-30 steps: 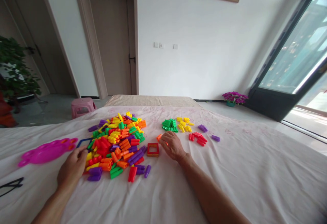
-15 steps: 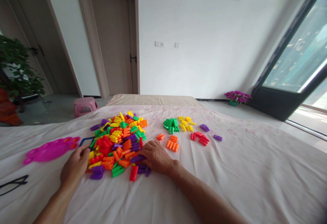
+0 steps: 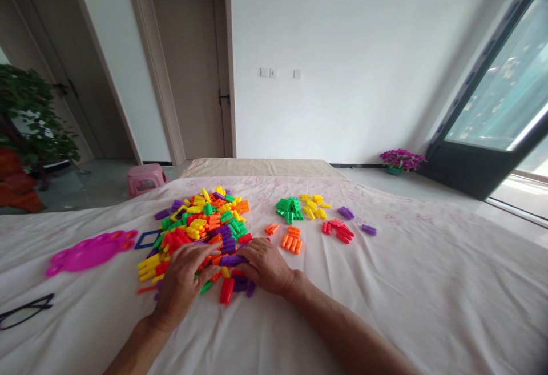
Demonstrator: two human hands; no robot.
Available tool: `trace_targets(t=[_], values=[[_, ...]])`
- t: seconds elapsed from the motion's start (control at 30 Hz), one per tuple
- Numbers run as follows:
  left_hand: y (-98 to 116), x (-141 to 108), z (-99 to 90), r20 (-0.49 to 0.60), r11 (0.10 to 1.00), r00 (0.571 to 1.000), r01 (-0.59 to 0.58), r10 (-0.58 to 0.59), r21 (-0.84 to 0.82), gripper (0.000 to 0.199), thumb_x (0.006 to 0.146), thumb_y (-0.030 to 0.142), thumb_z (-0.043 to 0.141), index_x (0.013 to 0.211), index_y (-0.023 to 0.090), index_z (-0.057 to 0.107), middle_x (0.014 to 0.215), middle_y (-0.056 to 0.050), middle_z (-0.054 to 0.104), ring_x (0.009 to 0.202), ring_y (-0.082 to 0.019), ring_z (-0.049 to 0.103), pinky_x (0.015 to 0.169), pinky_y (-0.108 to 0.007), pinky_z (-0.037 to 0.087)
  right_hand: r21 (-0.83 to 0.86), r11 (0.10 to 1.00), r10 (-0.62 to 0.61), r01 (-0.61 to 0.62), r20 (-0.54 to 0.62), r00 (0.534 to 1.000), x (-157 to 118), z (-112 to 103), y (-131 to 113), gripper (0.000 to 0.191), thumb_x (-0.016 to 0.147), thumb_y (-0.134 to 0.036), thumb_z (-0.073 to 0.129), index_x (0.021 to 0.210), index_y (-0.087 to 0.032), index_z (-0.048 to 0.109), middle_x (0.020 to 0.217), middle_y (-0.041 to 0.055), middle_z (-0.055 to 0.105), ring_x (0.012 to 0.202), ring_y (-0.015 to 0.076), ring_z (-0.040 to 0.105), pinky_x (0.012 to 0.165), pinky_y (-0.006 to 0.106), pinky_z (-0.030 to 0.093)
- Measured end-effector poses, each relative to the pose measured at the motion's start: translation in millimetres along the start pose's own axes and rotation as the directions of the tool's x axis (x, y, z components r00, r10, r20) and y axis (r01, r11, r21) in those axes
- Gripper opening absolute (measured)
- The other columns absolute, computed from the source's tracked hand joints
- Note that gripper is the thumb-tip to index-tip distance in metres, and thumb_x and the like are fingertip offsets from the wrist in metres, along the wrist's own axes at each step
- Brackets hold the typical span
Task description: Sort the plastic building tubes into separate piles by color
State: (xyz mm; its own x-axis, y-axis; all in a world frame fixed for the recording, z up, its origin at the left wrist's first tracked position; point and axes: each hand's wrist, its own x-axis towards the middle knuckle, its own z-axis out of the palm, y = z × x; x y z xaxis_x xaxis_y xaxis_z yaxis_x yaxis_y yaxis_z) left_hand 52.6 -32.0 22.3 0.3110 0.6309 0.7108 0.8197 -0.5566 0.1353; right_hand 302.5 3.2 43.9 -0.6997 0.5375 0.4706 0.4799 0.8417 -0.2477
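Observation:
A mixed pile of plastic bullet-shaped building blocks [image 3: 209,215] in red, orange, yellow, green and purple lies on the cloth. Over its near side is my left hand [image 3: 182,278], its thumb and fingers apart and pointing right. Orange blocks show by its fingertips; whether it touches them I cannot tell. My right hand [image 3: 268,265] is closed on the right end of a purple block [image 3: 231,261], at the pile's right edge. Just below lies a red block [image 3: 226,291]. Right of the pile are sorted groups: green blocks [image 3: 289,208], yellow blocks [image 3: 314,208], orange blocks [image 3: 291,241], red blocks [image 3: 338,230] and two purple blocks [image 3: 346,213].
A pink tray [image 3: 88,254] and a blue frame-like piece [image 3: 146,240] lie left of the pile. Black-framed glasses [image 3: 28,309] rest at the near left. The creased tablecloth [image 3: 406,295] covers the table. Beyond it stand a pink stool [image 3: 146,180] and potted flowers [image 3: 400,161].
My left hand has moved right from the pile's left edge to its near middle, and its fingers have spread. My right hand stays nearly in place with the purple block.

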Motion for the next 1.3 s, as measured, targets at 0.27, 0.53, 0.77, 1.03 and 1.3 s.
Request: trace_targets(t=[0.27, 0.53, 0.77, 1.03, 1.3], values=[[12.4, -6.6, 15.5, -0.035, 0.991, 0.998, 0.053, -0.057, -0.121, 0.021, 0.09, 0.038, 0.06, 0.102, 0.025, 0.072, 0.094, -0.003, 0.075, 0.096, -0.021, 0.068, 0.09, -0.035, 0.053, -0.006, 0.998, -0.057, 0.057, -0.006, 0.998, 2.0, 4.5, -2.4, 0.029, 0.099, -0.044, 0.049, 0.107, -0.02, 0.063, 0.092, 0.0055, 0.07, 0.087, 0.0185, 0.061, 0.08, 0.03, 0.043], [-6.3, -16.7, 15.6, -0.119, 0.992, 0.987, 0.105, -0.112, -0.063, 0.027, 0.09, 0.045, 0.058, 0.097, 0.022, 0.071, 0.091, -0.005, 0.074, 0.091, -0.022, 0.069, 0.085, -0.034, 0.054, 0.0, 0.958, 0.275, -0.288, -0.302, 0.913, -10.7, -22.0, 60.5, 0.02, 0.099, -0.033, 0.052, 0.104, -0.021, 0.067, 0.096, 0.0061, 0.069, 0.091, 0.0184, 0.061, 0.082, 0.029, 0.045], [-11.2, -18.9, 19.6, -0.143, 1.0, 0.99, 0.003, 0.0, 0.02, 0.026, 0.092, 0.041, 0.057, 0.107, 0.023, 0.069, 0.094, -0.006, 0.074, 0.092, -0.023, 0.069, 0.089, -0.037, 0.053, 0.069, 0.654, 0.628, -0.753, -0.605, 0.489, -71.8, -79.8, 156.0, 0.028, 0.093, -0.03, 0.05, 0.11, -0.018, 0.069, 0.106, 0.0108, 0.067, 0.094, 0.0222, 0.062, 0.085, 0.033, 0.047], [-15.0, -17.0, 22.6, -0.126, 0.998, 0.99, -0.054, 0.058, 0.032, 0.026, 0.089, 0.032, 0.062, 0.113, 0.024, 0.066, 0.1, -0.005, 0.075, 0.093, -0.023, 0.069, 0.095, -0.042, 0.049, 0.138, 0.343, 0.651, -0.929, -0.748, 0.13, -135.7, -105.9, 192.2, 0.048, 0.083, -0.014, 0.045, 0.128, -0.011, 0.061, 0.126, 0.0179, 0.06, 0.108, 0.0256, 0.061, 0.092, 0.037, 0.046], [-14.8, -12.4, 17.2, -0.138, 0.994, 0.987, -0.073, 0.083, 0.077, 0.022, 0.089, 0.034, 0.062, 0.108, 0.023, 0.064, 0.097, -0.004, 0.077, 0.087, -0.023, 0.071, 0.1, -0.047, 0.042, 0.135, 0.826, 0.521, -0.547, -0.553, 0.65, -45.7, -65.4, 121.5, 0.025, 0.09, -0.02, 0.05, 0.105, -0.019, 0.07, 0.103, 0.0079, 0.072, 0.091, 0.0197, 0.066, 0.083, 0.032, 0.051]])
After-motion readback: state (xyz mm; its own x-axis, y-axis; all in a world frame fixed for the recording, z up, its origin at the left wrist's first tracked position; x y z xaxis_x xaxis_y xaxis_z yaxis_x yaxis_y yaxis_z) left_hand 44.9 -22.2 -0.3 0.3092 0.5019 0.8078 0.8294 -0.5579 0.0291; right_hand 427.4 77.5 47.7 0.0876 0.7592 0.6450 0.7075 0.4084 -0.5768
